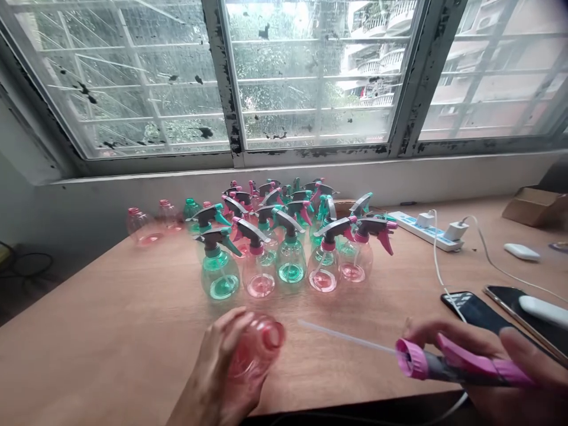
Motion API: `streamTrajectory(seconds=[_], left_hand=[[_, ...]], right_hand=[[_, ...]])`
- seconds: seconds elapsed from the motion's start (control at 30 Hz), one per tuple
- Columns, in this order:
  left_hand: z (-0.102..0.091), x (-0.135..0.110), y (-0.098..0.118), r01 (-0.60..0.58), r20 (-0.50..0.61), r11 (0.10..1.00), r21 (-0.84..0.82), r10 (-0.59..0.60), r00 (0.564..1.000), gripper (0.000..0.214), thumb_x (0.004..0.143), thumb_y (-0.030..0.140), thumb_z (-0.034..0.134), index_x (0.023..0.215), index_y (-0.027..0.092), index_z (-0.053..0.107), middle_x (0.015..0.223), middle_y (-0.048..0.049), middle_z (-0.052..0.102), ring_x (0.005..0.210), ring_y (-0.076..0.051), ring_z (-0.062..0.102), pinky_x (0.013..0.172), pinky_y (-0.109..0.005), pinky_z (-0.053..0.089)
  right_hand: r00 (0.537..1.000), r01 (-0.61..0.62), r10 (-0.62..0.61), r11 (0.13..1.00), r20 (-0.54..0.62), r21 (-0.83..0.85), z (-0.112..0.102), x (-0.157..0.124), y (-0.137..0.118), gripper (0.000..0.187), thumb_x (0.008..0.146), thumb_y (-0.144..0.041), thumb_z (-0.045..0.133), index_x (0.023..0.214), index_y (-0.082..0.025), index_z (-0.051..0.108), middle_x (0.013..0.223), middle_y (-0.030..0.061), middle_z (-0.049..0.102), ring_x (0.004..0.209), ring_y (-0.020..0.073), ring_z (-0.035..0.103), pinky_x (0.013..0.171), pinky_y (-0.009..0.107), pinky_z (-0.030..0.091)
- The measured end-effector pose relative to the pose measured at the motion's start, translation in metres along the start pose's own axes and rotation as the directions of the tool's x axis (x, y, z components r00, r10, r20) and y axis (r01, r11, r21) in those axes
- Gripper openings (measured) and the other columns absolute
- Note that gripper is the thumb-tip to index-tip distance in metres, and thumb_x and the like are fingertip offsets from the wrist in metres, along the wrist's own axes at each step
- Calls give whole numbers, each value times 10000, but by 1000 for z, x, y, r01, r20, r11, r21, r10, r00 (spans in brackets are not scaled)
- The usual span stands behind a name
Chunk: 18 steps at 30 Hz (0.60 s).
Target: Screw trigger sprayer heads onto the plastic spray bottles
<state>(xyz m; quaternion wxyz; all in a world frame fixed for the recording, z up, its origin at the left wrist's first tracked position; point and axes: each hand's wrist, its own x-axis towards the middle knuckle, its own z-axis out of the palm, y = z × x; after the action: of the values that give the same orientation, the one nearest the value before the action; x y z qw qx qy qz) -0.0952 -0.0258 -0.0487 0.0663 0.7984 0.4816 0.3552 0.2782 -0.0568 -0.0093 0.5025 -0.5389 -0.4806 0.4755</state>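
Note:
My left hand (217,361) is closed round a clear pink spray bottle body (255,349), tilted so its uncapped neck faces right. In my right hand (501,378) lies a pink and grey trigger spray head (457,364), on its side with the collar to the left. Its thin clear dip tube (346,335) reaches left toward the bottle's mouth, and the tip is apart from it. Beyond my hands stand several assembled spray bottles, among them a green one (220,275) and a pink one (322,269) at the front.
Bottles without spray heads (141,226) stand at the back left. To the right are a white power strip (426,231) with plugged chargers, trailing white cables, two phones (477,313), a white earbud case (522,252) and a cardboard box (535,205). A window runs behind the table.

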Motion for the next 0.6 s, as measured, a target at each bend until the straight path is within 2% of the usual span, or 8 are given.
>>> streamTrajectory(seconds=[0.1,0.17,0.2,0.3,0.4,0.5,0.6], left_hand=[[7,11,14,-96,42,987,126,91,995,729,935,62,512,1541,414,315,1518,-114,369,1419,-379,396,1106,-614,474],[13,15,17,-127,66,975,184,117,991,734,943,41,486,1556,403,309,1525,-125,352,1430,-388,361,1096,-631,475],[16,17,18,-143,73,967,212,130,989,740,944,32,477,1562,400,306,1525,-128,350,1432,-390,352,1088,-631,483],[22,19,19,-161,75,952,260,146,986,783,925,13,469,1585,386,272,1525,-140,342,1428,-396,344,1066,-633,503],[22,20,20,-148,55,951,271,139,989,798,923,29,490,1595,379,243,1530,-148,330,1422,-399,350,1044,-619,527],[23,19,22,-159,43,934,321,153,987,763,935,31,485,1580,377,271,1520,-144,345,1419,-399,360,1007,-566,564],[25,18,22,-159,37,924,347,156,987,729,942,21,462,1566,359,296,1517,-146,353,1427,-399,355,1011,-559,560]], right_hand=[[992,-18,40,983,-118,184,-6,6,6,702,729,-821,256,693,-436,842,673,153,785,653,560,702,609,777,529],[974,19,21,984,-224,179,-12,7,9,694,744,-801,240,660,-449,833,640,148,767,652,555,688,633,781,517],[971,19,20,987,-239,160,-13,6,9,680,751,-799,258,659,-452,835,653,143,772,675,549,690,671,775,522],[989,-20,36,994,-143,109,-2,1,1,629,752,-833,367,692,-428,845,698,122,793,719,510,694,782,728,524],[994,-12,21,996,-103,85,20,1,-8,739,808,-854,309,602,-362,819,601,110,762,725,463,688,900,689,469],[989,-16,31,994,-143,105,29,6,-6,826,855,-840,236,567,-329,817,580,110,754,775,456,695,989,702,417],[962,-56,100,983,-253,176,14,11,7,752,827,-850,318,600,-363,845,676,92,824,817,489,725,993,742,440]])
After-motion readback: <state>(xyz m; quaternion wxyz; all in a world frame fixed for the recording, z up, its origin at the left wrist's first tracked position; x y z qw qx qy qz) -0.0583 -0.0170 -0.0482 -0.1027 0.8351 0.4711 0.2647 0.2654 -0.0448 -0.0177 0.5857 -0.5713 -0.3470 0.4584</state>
